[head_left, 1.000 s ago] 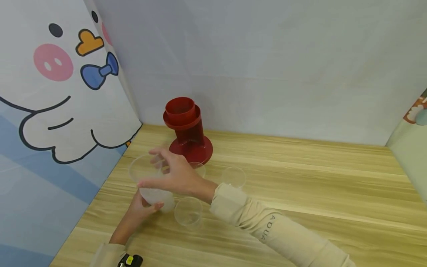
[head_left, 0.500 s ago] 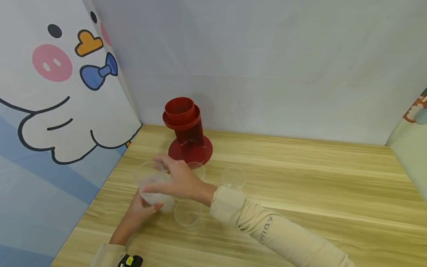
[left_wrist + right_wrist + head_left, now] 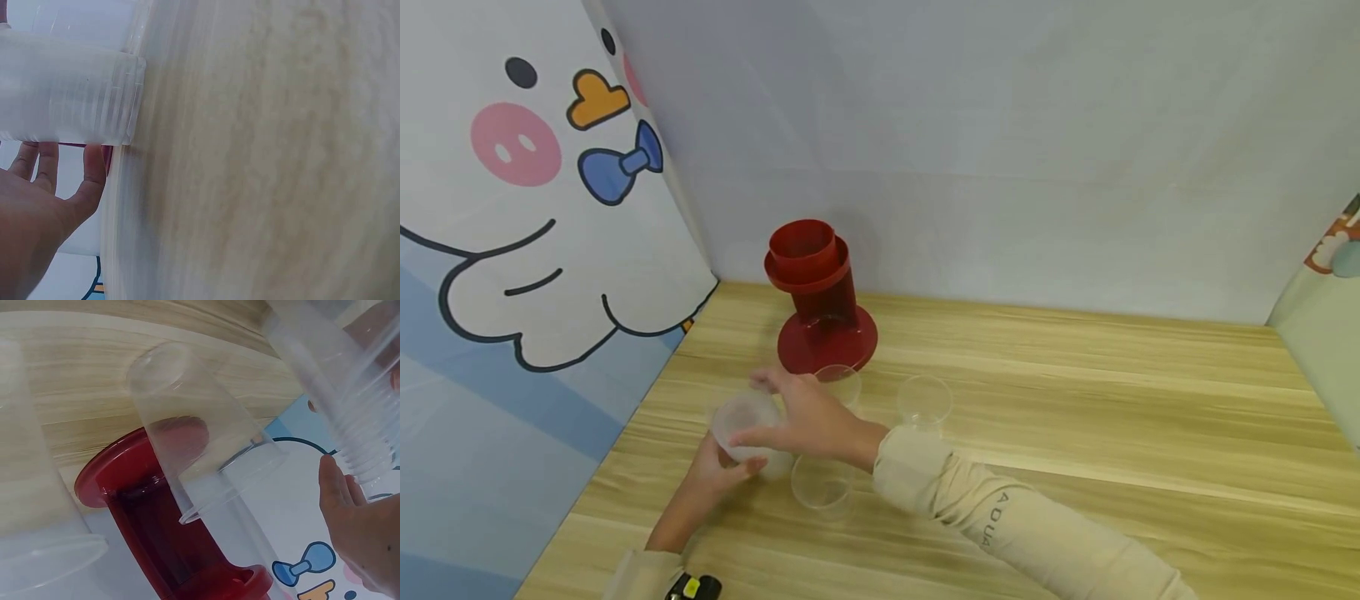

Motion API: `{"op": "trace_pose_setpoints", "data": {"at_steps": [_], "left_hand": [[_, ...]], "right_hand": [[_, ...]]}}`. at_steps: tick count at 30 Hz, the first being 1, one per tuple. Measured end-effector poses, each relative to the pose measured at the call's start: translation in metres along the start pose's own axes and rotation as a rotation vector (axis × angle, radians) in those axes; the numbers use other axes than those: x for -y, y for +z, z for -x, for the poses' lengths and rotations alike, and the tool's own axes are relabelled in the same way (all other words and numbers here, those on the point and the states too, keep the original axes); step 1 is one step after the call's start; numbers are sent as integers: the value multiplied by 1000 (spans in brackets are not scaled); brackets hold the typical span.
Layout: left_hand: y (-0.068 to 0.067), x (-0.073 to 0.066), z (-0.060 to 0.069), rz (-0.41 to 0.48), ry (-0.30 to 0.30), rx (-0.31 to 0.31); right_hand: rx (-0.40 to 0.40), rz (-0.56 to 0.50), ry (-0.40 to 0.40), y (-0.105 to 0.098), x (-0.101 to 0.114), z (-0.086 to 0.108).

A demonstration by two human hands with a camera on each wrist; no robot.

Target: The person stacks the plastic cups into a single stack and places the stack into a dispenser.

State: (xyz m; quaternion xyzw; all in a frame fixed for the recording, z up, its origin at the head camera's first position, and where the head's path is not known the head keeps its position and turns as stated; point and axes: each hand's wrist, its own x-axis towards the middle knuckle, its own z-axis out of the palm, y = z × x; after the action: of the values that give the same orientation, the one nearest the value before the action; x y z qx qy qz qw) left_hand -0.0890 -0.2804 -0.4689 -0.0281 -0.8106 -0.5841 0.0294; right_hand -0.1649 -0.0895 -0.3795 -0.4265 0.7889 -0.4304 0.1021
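Note:
A stack of clear plastic cups [image 3: 773,463] stands upright at the left of the table, its nested rims showing as ridges in the right wrist view. My left hand [image 3: 711,475] grips it low down, fingers and thumb around its side. In the left wrist view, fingertips of that hand [image 3: 47,215] touch the wall of the stacked cups [image 3: 69,90]. Over the top, my right hand [image 3: 808,417] holds the uppermost plastic cup [image 3: 741,410] by its rim, thumb on the near side and fingers on the far side. In the right wrist view, this hand [image 3: 369,531] has fairly straight fingers beside the rims.
Three single clear cups stand to the right of the stack: a near cup [image 3: 822,485], a far cup [image 3: 842,385] and a right cup [image 3: 925,402]. Behind them is a red tubular stand [image 3: 820,308] on a round base. Printed cloth [image 3: 550,275] borders the table's left side.
My right hand has moved down and slightly right, lowering its cup into the stack; the cup no longer sticks out above. My left hand has stayed in place around the stack.

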Motion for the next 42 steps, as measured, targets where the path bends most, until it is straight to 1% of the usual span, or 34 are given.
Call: {"op": "trace_pose_setpoints", "data": {"at_steps": [7, 16, 20, 23, 29, 32, 38, 42], "left_hand": [[1, 1, -1, 22, 20, -24], [2, -2, 0, 27, 4, -28], [3, -2, 1, 32, -19, -34], [2, -3, 0, 28, -42, -31], [2, -4, 0, 10, -73, -37], [2, -4, 0, 11, -77, -33], [2, -3, 1, 13, -47, -29], [1, -2, 0, 8, -31, -29]], "right_hand": [[-3, 71, 18, 4, -1, 6], [18, 150, 36, 2, 1, 6], [46, 123, 55, -3, 3, 9], [50, 99, 60, -10, 5, 13], [1, 71, 5, -22, 10, 18], [-20, 58, -27, -26, 12, 21], [-69, 56, -89, -33, 15, 27], [-98, 30, -121, -38, 15, 31]]}}
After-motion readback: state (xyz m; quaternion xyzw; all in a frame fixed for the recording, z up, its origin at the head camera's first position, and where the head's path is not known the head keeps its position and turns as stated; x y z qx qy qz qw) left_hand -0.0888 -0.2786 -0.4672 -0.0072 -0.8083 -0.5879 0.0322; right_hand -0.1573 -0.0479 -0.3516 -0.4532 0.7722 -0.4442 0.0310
